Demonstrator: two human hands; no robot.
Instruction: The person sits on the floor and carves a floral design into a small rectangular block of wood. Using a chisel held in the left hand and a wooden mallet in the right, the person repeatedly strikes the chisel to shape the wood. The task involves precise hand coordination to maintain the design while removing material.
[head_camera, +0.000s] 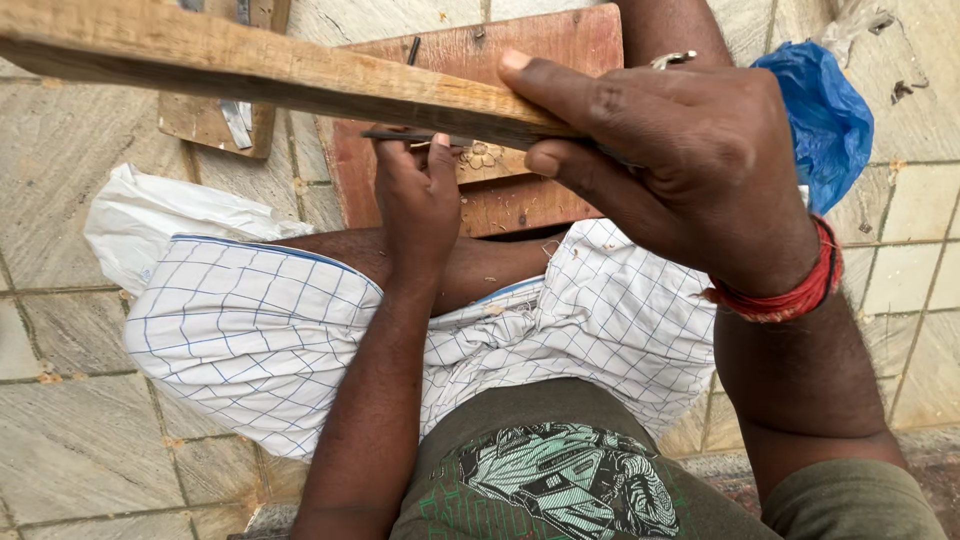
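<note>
My right hand (680, 150) grips the near end of a long wooden stick (250, 65) that runs from the upper left across to the middle, held up close to the camera. Red thread bands circle that wrist. Below the stick, my left hand (415, 190) is closed around a thin dark metal tool (395, 136), whose tip points left under the stick. Both hands hover over a reddish wooden board (520, 60) lying on the tiled floor in front of my knees.
I sit cross-legged in a white checked cloth (250, 330). A blue plastic bag (825, 120) lies at the right, a white bag (150, 215) at the left, and a smaller wooden block (215, 125) beyond it. Wood shavings dot the board.
</note>
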